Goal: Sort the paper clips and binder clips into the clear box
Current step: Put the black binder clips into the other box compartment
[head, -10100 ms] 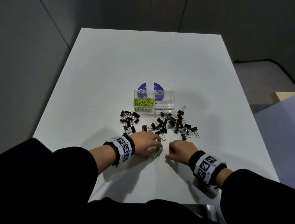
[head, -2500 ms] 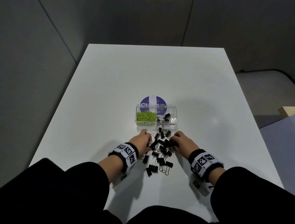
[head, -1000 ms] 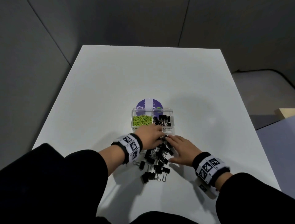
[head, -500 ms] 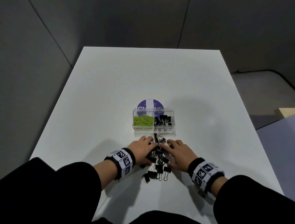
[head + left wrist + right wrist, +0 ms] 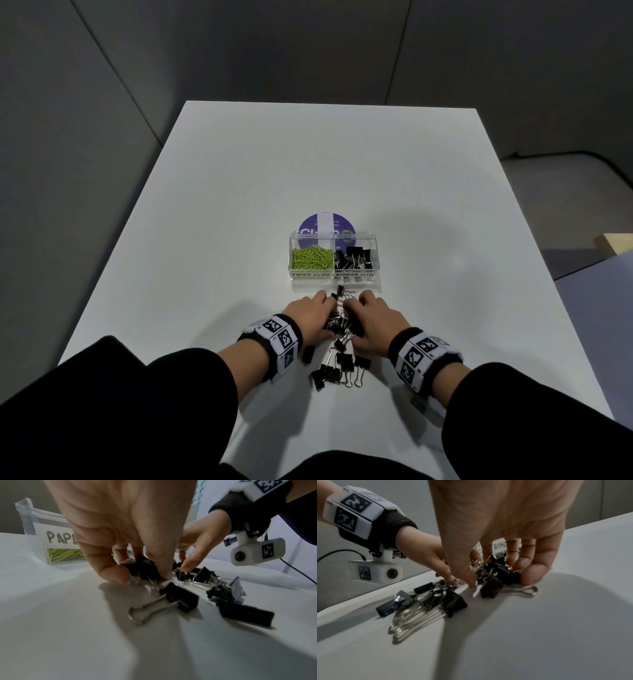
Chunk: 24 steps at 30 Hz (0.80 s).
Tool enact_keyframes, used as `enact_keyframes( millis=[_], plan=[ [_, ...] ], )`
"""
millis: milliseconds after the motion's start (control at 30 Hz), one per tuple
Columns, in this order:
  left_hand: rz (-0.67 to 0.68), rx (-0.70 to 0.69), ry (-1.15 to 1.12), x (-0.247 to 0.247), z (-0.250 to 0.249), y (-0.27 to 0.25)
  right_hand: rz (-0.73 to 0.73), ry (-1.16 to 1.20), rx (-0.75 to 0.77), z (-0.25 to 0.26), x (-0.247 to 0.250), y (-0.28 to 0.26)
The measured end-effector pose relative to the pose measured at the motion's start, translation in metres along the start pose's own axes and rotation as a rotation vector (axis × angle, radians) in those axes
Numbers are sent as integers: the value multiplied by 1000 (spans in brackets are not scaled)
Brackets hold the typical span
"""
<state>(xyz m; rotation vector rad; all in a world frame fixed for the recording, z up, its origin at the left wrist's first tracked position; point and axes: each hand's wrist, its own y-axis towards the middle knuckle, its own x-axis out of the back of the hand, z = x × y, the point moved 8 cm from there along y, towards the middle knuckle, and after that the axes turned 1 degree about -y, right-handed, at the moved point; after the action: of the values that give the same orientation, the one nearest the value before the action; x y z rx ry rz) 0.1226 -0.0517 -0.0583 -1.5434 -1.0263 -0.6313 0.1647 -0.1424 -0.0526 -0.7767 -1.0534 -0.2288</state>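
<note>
The clear box stands mid-table with green paper clips in its left compartment and black binder clips in the right one. A heap of loose binder clips lies just in front of it. My left hand curls its fingers round several binder clips at the heap's left side. My right hand curls round several binder clips at the right side. Both hands meet over the heap, on the table.
A round purple label lies behind the box. The white table has edges near on the left and right. A beige object sits off the table at the far right.
Both hands have closed in on the heap from either side and curled round clips. The right compartment has gained binder clips since the earliest frame.
</note>
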Motion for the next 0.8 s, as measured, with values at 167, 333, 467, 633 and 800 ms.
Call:
enact_keyframes(
  millis=[167, 333, 467, 633, 800],
  plan=[
    [-9, -15, 70, -4, -2, -1, 9, 37, -27, -3, -1, 3],
    [1, 16, -5, -1, -5, 0, 8, 36, -40, -5, 0, 6],
    [5, 71, -190, 3, 1, 3, -44, 79, 1, -6, 6, 6],
    [-34, 94, -313, 6, 10, 6, -62, 117, -10, -13, 8, 2],
    [-92, 128, -378, 8, 18, 3, -76, 165, -39, -21, 10, -1]
  ],
)
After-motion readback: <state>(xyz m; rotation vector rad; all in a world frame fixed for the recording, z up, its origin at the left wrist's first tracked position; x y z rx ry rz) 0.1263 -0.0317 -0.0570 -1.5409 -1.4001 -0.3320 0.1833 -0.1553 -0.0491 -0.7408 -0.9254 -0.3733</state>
